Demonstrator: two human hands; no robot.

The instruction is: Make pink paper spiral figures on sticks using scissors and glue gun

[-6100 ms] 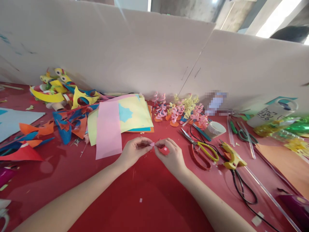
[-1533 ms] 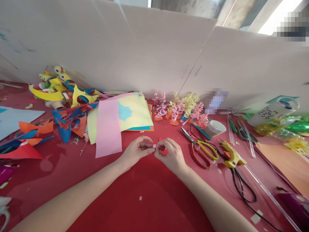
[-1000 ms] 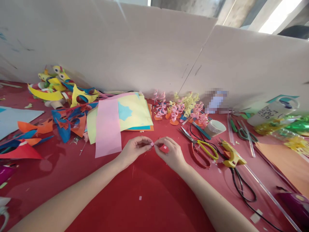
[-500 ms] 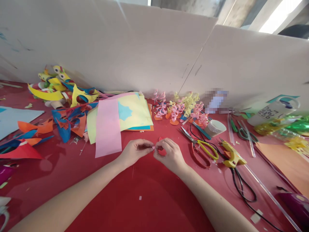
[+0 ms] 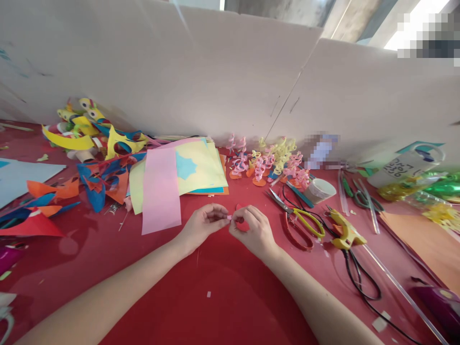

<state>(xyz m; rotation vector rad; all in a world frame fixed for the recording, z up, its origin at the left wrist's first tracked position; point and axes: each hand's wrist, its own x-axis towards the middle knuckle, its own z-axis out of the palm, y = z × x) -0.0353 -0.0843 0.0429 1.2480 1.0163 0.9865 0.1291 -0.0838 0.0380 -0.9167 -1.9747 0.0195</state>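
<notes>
Between the fingertips of both hands is a tiny pink paper piece (image 5: 229, 218), mostly covered. My left hand (image 5: 205, 225) pinches it from the left with thumb and forefinger. From the right, my right hand (image 5: 252, 229) closes its fingers on the same piece, the tips nearly meeting. A small red piece (image 5: 240, 208) shows just behind the right hand. Left of the hands, a pink paper strip (image 5: 161, 191) lies over a stack of yellow sheets (image 5: 206, 167). To the right lie scissors (image 5: 301, 220) with one red and one yellow handle.
A yellow glue gun (image 5: 347, 232) with a black cord lies right of the scissors. Behind the hands stand several curled paper pieces (image 5: 264, 165) and a paper cup (image 5: 319, 190). Coloured paper cutouts (image 5: 97, 182) crowd the left. A white panel (image 5: 179, 81) borders the red table (image 5: 201, 306).
The fingertips have shifted very slightly around the pink paper piece, and a little more of it shows. The things on the table have not moved.
</notes>
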